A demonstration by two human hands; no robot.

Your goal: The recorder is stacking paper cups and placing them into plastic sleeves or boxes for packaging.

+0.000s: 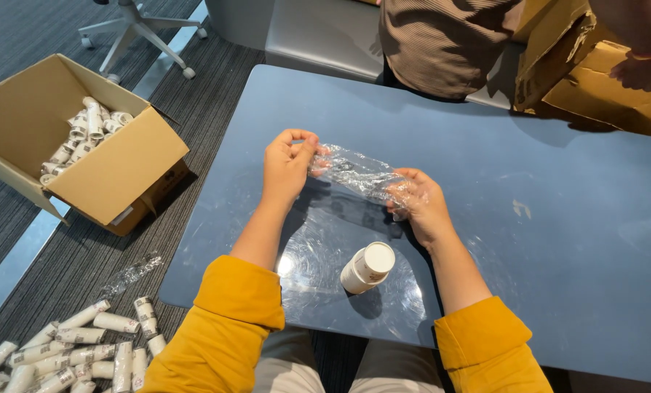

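Note:
Both my hands hold a crumpled strip of clear plastic wrap [358, 173] stretched between them above a blue table [529, 247]. My left hand [287, 164] pinches its left end with thumb and fingers. My right hand [418, 201] grips the right end, partly covered by the film. A flat sheet of clear film [318, 255] lies on the table under my forearms. On it, near the table's front edge, a small white tube [367, 267] with a white cap lies tilted between my arms.
An open cardboard box [114, 171] with several white tubes stands on the carpet at left. More white tubes [78, 349] lie piled on the floor at lower left beside a scrap of film. Another person sits behind the table, with a cardboard box [594, 80] at the far right.

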